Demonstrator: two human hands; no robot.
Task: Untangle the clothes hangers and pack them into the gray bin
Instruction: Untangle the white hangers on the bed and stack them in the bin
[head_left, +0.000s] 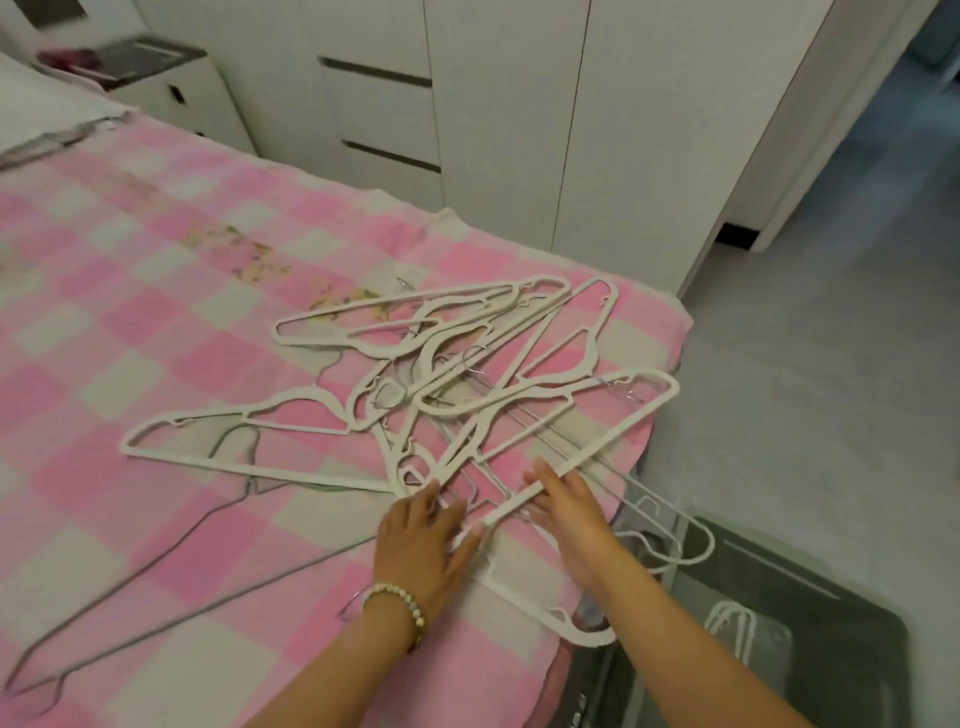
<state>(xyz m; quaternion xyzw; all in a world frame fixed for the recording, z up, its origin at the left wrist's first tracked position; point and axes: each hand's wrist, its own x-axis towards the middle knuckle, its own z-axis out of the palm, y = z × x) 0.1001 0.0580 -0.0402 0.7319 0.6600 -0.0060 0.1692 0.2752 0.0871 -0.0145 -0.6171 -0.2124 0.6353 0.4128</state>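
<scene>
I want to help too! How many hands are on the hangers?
2. The left hand rests on the tangled white hangers; the right hand touches one hanger's long bar beside it.

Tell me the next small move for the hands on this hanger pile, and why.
Probably lift the near end of the white hanger bar slightly and ease it toward the gray bin. The right hand already rests on that bar, and the left hand lies flat on the tangled pile, able to pin it. Other hangers cross the bar's far end, so a hard pull would likely drag them along.

Soft even light, edges motion-blurred
</scene>
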